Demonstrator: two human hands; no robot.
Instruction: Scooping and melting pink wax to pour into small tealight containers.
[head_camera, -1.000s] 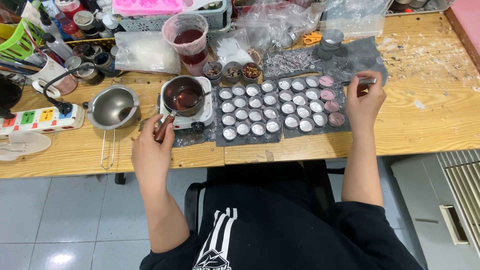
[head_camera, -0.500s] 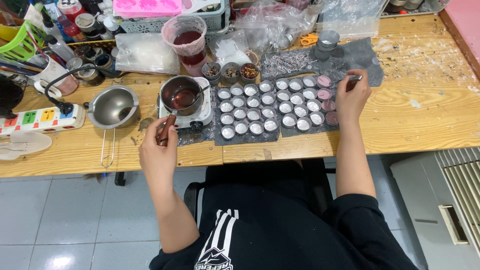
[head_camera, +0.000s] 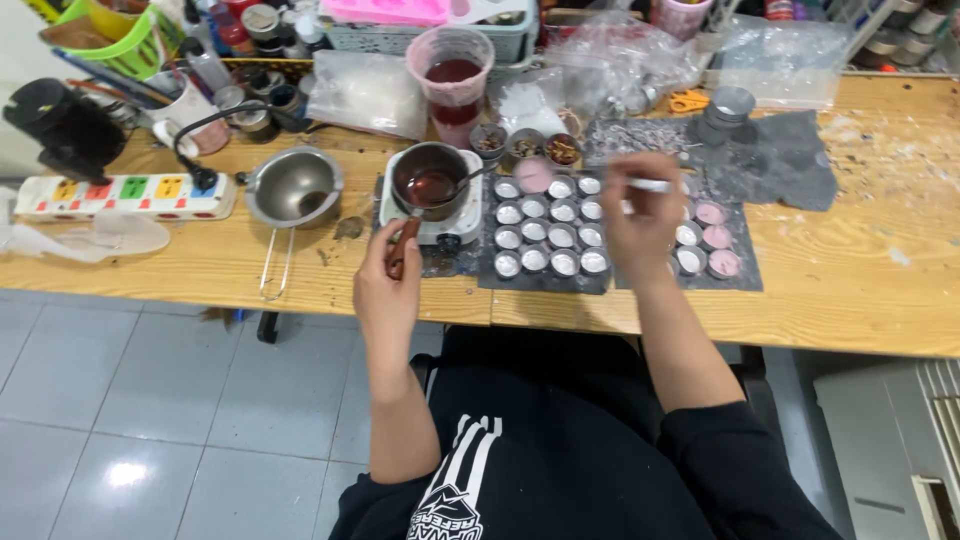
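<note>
Your left hand (head_camera: 388, 290), low and left of centre in the frame, has its fingers closed around the brown wooden handle (head_camera: 403, 247) of one small metal pot (head_camera: 431, 181). That pot sits on one white hot plate (head_camera: 437, 218) just beyond the hand; its inside is dark with a reddish-brown liquid and its rim is bright metal.

Your right hand (head_camera: 640, 215), right of centre, has its fingers pinched on one thin white stick (head_camera: 652, 185), held level above the cups.

Beneath both hands lies one dark grey mat (head_camera: 535, 275) on the wooden tabletop (head_camera: 860, 290). On it stand small round metal cups (head_camera: 534, 235) in rows. Left of the right hand you can count about twelve, with pale white filling. Right of it, about five more (head_camera: 712, 238) show, several filled pink; others are hidden under the hand, so a full count cannot be given.

One empty steel pot (head_camera: 293, 186) with a wire handle stands to the left of the hot plate. Further left lies one white power strip (head_camera: 125, 196) with coloured switches.

Further back, in the upper centre, stands one clear plastic cup (head_camera: 451, 72) holding dark red liquid. Beside it, to the left, lies one clear bag (head_camera: 365, 92) of white material, unlabelled as far as shows. One pink mould (head_camera: 400, 10) rests on a grey basket at the top edge.
</note>
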